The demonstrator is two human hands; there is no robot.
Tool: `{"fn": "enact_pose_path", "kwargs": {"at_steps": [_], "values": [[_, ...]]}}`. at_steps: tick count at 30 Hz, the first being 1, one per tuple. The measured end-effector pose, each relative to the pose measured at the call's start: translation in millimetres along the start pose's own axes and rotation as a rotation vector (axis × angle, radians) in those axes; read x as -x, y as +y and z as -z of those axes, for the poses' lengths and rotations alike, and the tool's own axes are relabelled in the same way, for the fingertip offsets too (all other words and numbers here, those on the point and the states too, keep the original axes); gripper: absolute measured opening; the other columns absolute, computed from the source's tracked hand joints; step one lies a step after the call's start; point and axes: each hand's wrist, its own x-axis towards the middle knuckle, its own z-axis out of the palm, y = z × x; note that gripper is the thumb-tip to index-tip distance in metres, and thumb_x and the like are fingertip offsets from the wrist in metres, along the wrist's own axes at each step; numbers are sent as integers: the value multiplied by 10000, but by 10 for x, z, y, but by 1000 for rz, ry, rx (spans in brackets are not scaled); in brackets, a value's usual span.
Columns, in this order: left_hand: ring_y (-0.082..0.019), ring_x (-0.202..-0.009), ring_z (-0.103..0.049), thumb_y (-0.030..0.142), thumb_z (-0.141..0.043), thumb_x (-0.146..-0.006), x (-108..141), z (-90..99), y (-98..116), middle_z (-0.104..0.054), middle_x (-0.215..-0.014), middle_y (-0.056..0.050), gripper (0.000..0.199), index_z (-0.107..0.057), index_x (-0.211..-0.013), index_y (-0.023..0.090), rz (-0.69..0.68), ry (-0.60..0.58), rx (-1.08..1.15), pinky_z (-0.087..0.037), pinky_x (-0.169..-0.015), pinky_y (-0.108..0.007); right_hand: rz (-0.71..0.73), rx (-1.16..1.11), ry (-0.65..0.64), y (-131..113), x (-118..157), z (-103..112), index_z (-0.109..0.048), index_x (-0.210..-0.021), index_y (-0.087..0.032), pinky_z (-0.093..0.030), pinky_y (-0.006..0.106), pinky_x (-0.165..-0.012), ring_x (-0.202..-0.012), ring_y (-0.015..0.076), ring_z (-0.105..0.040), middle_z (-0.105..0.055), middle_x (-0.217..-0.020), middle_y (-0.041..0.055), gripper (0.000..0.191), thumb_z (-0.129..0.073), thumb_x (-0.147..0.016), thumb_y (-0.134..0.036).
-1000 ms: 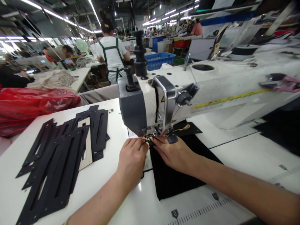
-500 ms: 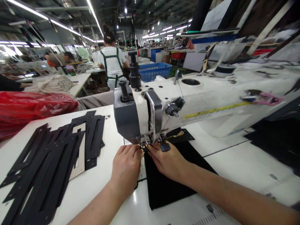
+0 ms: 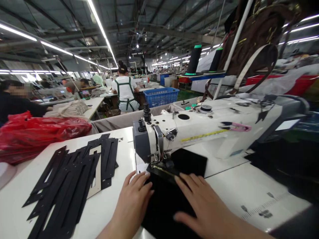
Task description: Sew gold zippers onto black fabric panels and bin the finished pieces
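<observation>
Black fabric (image 3: pixel 166 205) lies on the white table under the head of a sewing machine (image 3: pixel 199 129). A strip with a gold zipper (image 3: pixel 163 170) runs across it, one end beneath the needle area. My left hand (image 3: pixel 136 200) rests at the fabric's left edge, fingers apart and slightly bent. On the right, my right hand (image 3: pixel 201 202) lies over the fabric with its fingertips near the zipper strip and its thumb spread away. Neither hand grips anything visible. The needle tip is too small to make out.
Flat black slotted pieces (image 3: pixel 67 182) are piled at the left with a beige one (image 3: pixel 98 172). Behind them sits a red plastic bag (image 3: pixel 37 132). Thread cones (image 3: pixel 194 61) stand behind the machine. Beyond are a blue basket (image 3: pixel 161 97) and people at other tables.
Both hands have drawn back from the needle area and spread open. The black fabric has turned, and the gold zipper now shows in front of the machine head. The view has tilted up.
</observation>
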Motion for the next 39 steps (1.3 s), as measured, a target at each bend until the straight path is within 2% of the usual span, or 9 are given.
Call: {"fn": "enact_pose_path", "kwargs": {"at_steps": [3, 9, 14, 19, 23, 25, 29, 36, 39], "values": [[-241, -1002, -595, 139, -494, -835, 94, 73, 60, -648, -1066, -67, 239, -623, -1021, 215, -12, -66, 46, -443, -908, -485, 136, -12, 101, -193, 237, 90, -579, -1093, -210, -515, 336, -667, -811, 225, -624, -674, -959, 62, 276, -497, -846, -303], [-237, -1032, -578, 132, -477, -842, 108, 60, 60, -633, -1095, -80, 269, -614, -1060, 210, 34, -91, 82, -440, -920, -491, 329, 34, 83, -320, 266, 82, -571, -1120, -176, -504, 279, -819, -1040, 204, -584, -630, -1122, 75, 308, -389, -878, -127], [-233, -1048, -568, 125, -496, -829, 114, 64, 14, -629, -1105, -73, 256, -621, -1037, 207, 51, -96, 86, -437, -930, -489, 286, 14, 232, -434, 273, 7, -606, -1003, -139, -530, 286, -730, -895, 222, -652, -685, -968, 104, 243, -392, -888, -118], [-307, -1052, -559, 152, -514, -824, 118, 80, 158, -617, -1133, -126, 222, -639, -1006, 165, 210, -58, 47, -484, -849, -522, 61, -233, 279, -289, -27, 336, -563, -939, -136, -512, 219, -687, -779, 153, -663, -690, -812, 70, 298, -269, -912, -96], [-225, -981, -606, 146, -509, -829, 24, 92, 521, -651, -1069, -87, 257, -605, -1064, 185, 228, -145, 458, -545, -797, -355, -106, -185, 323, -21, -473, 641, -512, -833, -156, -402, 241, -430, -423, 132, -545, -549, -533, -3, 251, -285, -938, -176], [-172, -909, -625, 146, -506, -840, -64, 109, 611, -661, -1018, -63, 259, -576, -1085, 196, 276, -45, 626, -552, -743, -272, -55, -103, 341, 58, -618, 679, -493, -786, -165, -347, 250, -401, -376, 127, -501, -500, -488, -24, 254, -294, -942, -183], [-186, -920, -588, 123, -538, -833, -208, 131, 469, -630, -989, -72, 196, -581, -1014, 183, 275, 255, 544, -508, -804, -335, 61, -20, 343, 79, -669, 633, -493, -794, -157, -323, 258, -426, -409, 130, -501, -540, -532, 3, 236, -312, -943, -174], [-195, -812, -603, 180, -557, -836, -297, 28, 225, -654, -891, -49, 56, -594, -878, 184, 115, 244, 339, -483, -707, -336, 219, -74, 358, 105, -682, 730, -518, -835, -125, -352, 261, -471, -453, 123, -474, -566, -585, 27, 178, -366, -928, -127], [-186, -733, -609, 167, -503, -857, -320, 38, 208, -658, -802, -42, 83, -585, -847, 181, 85, 221, 312, -471, -663, -322, 211, -47, 421, -47, -612, 795, -551, -891, -105, -431, 310, -592, -605, 175, -574, -634, -715, 88, 105, -446, -891, -119]]}}
